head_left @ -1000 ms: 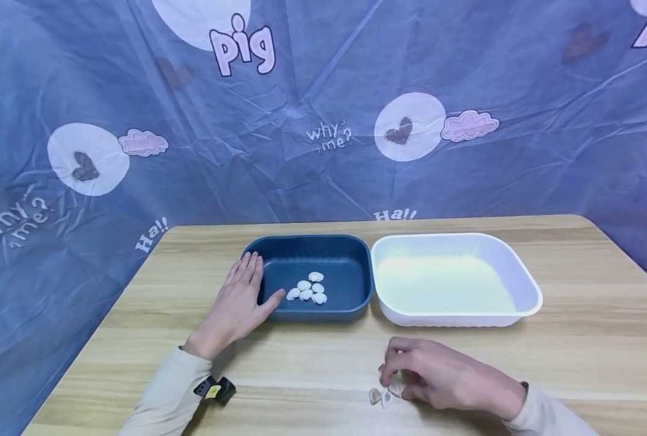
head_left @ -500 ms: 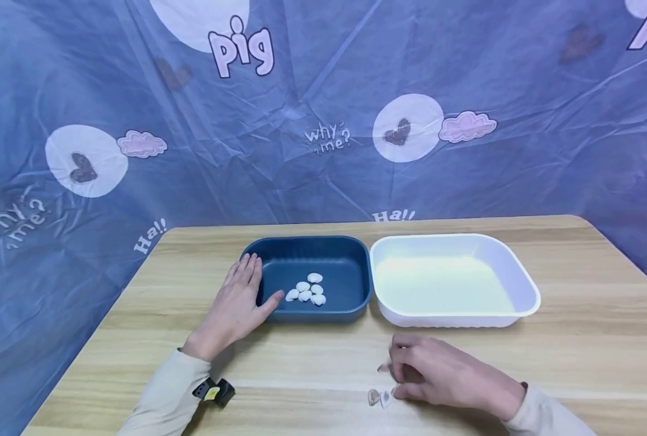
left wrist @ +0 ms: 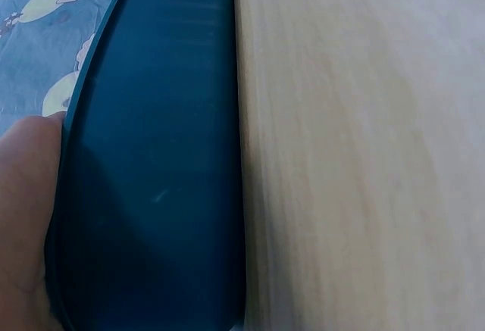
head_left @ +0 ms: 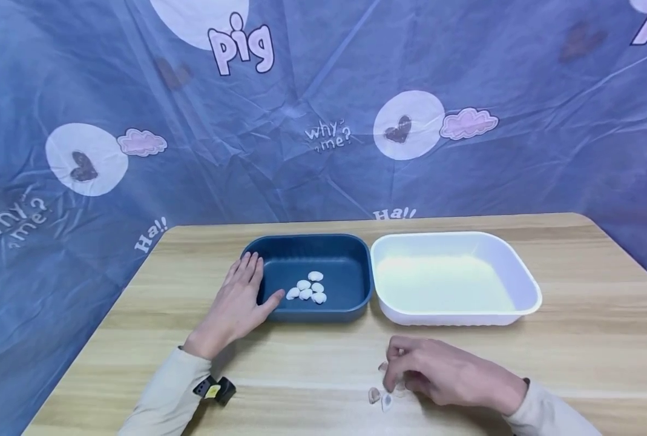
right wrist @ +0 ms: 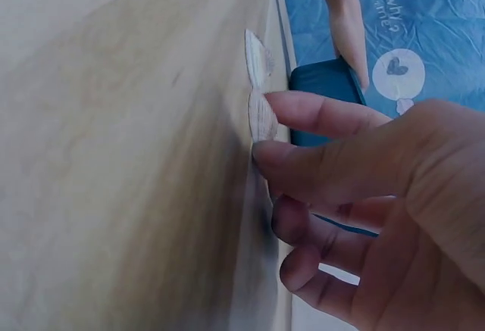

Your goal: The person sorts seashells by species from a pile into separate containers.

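My left hand point(head_left: 237, 306) rests on the left end of a dark blue tray point(head_left: 350, 309), fingers spread over its rim and thumb at the front edge; in the left wrist view part of the hand point(left wrist: 23, 210) lies along that rim. Several white seashells point(head_left: 305, 294) are grouped inside the tray. Low over the table, my right hand point(head_left: 443, 372) has its fingers curled. In the right wrist view its thumb and index finger pinch the edges of a pale seashell point(right wrist: 261, 117). Another seashell point(right wrist: 258, 58) lies just beyond. Brownish seashell point(head_left: 374, 395) and grey-centred seashell point(head_left: 387, 402) lie beside the fingertips.
A white tray point(head_left: 459, 315) stands against the blue tray's right side, with no shells seen in it. Both are on a wooden table point(head_left: 312, 363). A printed blue cloth point(head_left: 279, 175) hangs behind and around the table.
My right hand drew slightly back from the shells, showing a gap between thumb and index finger, then lowered its index finger to a shell again. My left hand stays on the blue tray.
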The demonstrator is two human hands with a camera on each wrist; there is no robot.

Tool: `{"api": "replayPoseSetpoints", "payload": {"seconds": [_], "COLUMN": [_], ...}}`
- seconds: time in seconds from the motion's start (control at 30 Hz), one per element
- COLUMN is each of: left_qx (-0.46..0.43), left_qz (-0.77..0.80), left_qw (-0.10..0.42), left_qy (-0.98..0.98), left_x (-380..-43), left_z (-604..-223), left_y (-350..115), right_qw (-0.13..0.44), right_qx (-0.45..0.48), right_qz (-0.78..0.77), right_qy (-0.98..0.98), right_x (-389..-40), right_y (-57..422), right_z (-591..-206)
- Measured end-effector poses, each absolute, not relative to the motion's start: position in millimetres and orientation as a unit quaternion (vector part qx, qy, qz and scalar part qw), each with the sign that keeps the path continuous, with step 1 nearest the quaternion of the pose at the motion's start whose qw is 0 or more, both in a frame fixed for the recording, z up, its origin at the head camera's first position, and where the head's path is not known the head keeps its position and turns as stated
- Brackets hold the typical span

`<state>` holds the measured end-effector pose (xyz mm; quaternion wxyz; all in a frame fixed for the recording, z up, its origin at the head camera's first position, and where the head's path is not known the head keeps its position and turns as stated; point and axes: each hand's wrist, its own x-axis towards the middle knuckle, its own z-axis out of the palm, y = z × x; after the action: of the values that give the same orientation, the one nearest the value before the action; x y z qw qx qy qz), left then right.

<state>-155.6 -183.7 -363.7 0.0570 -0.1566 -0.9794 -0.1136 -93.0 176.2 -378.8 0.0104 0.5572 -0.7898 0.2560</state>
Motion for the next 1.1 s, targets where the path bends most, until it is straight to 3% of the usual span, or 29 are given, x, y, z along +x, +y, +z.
{"api": "replayPoseSetpoints", "payload": {"seconds": [0.33, 0.57, 0.87, 1.1], "left_qx": [-0.161, -0.162, -0.160, -0.158], "left_qz": [-0.112, -0.113, -0.108, -0.108], "left_qw": [0.058, 0.057, 0.054, 0.049], "left_qy": [-0.979, -0.979, -0.980, -0.980], "left_x": [-156.8, -157.1, -156.2, -155.1], "left_z": [-361.7, -362.1, -362.6, -361.6], "left_y": [-181.2, -182.5, -183.1, -181.2], "right_qw": [-0.043, -0.007, 0.028, 0.022], "right_qx": [0.486, 0.379, 0.403, 0.399], "right_qz": [0.269, 0.280, 0.256, 0.256], "right_qy": [-0.830, -0.882, -0.878, -0.880], "right_x": [-92.7, -92.3, -89.3, -86.8], "right_y": [179.3, 172.0, 164.5, 164.4], "right_z": [-369.9, -369.7, -379.3, -379.1]}}
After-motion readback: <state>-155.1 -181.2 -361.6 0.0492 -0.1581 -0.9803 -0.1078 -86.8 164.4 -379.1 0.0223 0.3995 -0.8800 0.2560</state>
